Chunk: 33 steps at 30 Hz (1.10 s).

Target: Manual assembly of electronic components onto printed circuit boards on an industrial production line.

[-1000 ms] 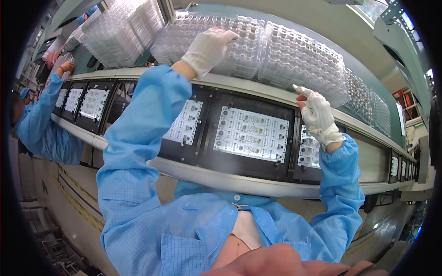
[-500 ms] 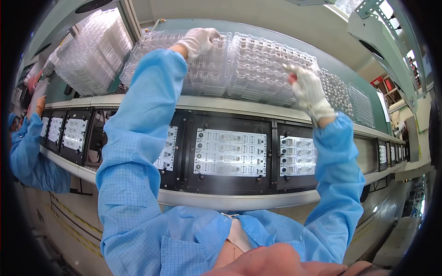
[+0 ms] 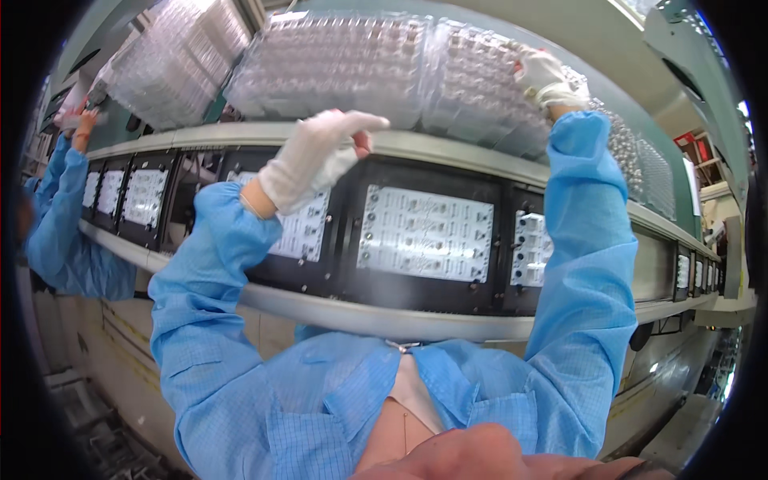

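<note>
My left hand (image 3: 316, 158), in a white glove with bare fingertips, is over the conveyor's back rail. Its index finger points right with the thumb just below, the other fingers curled; anything pinched there is too small to make out. My right hand (image 3: 548, 78), gloved too, bends its fingers down at the right-hand stack of clear plastic trays (image 3: 472, 76), and its fingertips are blurred. Below, white circuit boards (image 3: 426, 232) sit in rows in a black fixture (image 3: 400, 298). More boards (image 3: 308, 232) lie partly behind my left hand, and others (image 3: 532, 240) beside my right sleeve.
Another stack of clear trays (image 3: 336, 64) stands behind my left hand. A taller tray pile (image 3: 180, 68) is at far left, near a co-worker's blue sleeve (image 3: 60, 232). Small shiny parts (image 3: 628, 152) lie right of my right arm. A metal rail (image 3: 384, 314) edges the conveyor's near side.
My left hand has come off the left tray stack, toward me and down over the conveyor rail. My right hand stays at the right stack, its fingers now curled downward. The view has tilted.
</note>
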### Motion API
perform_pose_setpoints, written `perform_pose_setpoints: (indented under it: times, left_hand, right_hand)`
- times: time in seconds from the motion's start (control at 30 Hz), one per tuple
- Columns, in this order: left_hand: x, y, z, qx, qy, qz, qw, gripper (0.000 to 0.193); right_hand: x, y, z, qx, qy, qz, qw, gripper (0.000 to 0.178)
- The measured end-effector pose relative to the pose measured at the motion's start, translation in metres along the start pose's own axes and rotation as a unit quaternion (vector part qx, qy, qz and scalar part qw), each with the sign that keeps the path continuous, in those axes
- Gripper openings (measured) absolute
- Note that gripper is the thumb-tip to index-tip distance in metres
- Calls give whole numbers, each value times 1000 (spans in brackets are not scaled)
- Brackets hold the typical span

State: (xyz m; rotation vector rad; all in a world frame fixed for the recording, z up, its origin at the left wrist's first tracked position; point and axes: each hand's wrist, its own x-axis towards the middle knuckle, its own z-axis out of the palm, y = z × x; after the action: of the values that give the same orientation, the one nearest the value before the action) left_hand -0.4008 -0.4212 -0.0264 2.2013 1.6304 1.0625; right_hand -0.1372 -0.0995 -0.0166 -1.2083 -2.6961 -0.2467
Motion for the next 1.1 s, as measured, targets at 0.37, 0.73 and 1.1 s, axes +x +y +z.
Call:
perform_pose_setpoints:
  times: [0.37, 0.73, 1.1]
  left_hand:
    - [-36, 1, 69, 82, -72, 60, 992, 35]
    - [-28, 2, 73, 153, -152, 83, 973, 34]
    - [-21, -8, 75, 63, -156, 24, 985, 34]
  right_hand:
    - [-66, -33, -13, 120, 180, -11, 976, 45]
    - [-212, -78, -37, 302, 193, -118, 926, 61]
    - [-233, -89, -23, 373, 107, -78, 918, 61]
